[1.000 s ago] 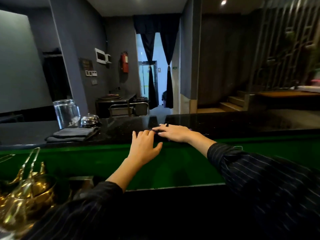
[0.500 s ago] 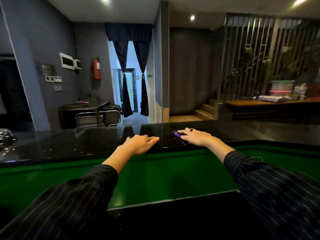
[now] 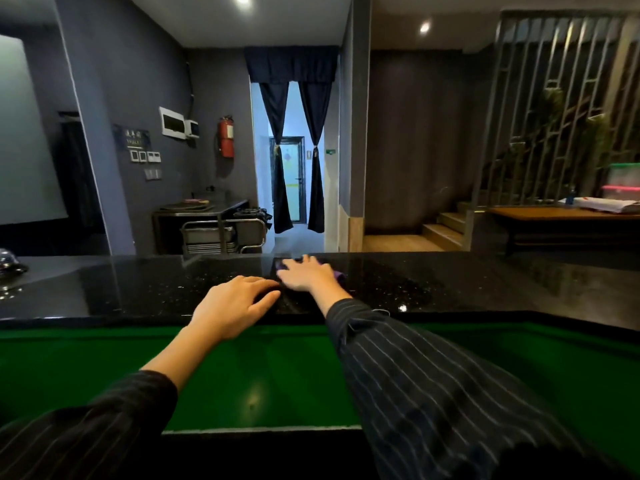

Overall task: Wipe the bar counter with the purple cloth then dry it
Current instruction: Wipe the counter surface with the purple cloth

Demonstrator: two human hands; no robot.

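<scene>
The black speckled bar counter [image 3: 450, 285] runs across the middle of the head view, above a green lower ledge [image 3: 263, 375]. My right hand [image 3: 306, 273] lies flat on the purple cloth [image 3: 339, 276], near the counter's far edge; only purple corners show at the fingertips and beside the wrist. The hand is blurred. My left hand [image 3: 232, 306] rests palm down on the counter's near edge, fingers spread, holding nothing, just left of the right hand.
A shiny metal bell [image 3: 8, 263] stands at the counter's far left. Behind the counter are a steel trolley [image 3: 221, 235], a curtained doorway [image 3: 294, 161] and steps [image 3: 443, 226] at the right. A wooden table [image 3: 561, 214] with boxes stands at the far right.
My right hand has pushed the purple cloth away toward the counter's far edge. My view has turned right, so the glass jar and folded grey cloth left the frame. My left hand stays on the near edge.
</scene>
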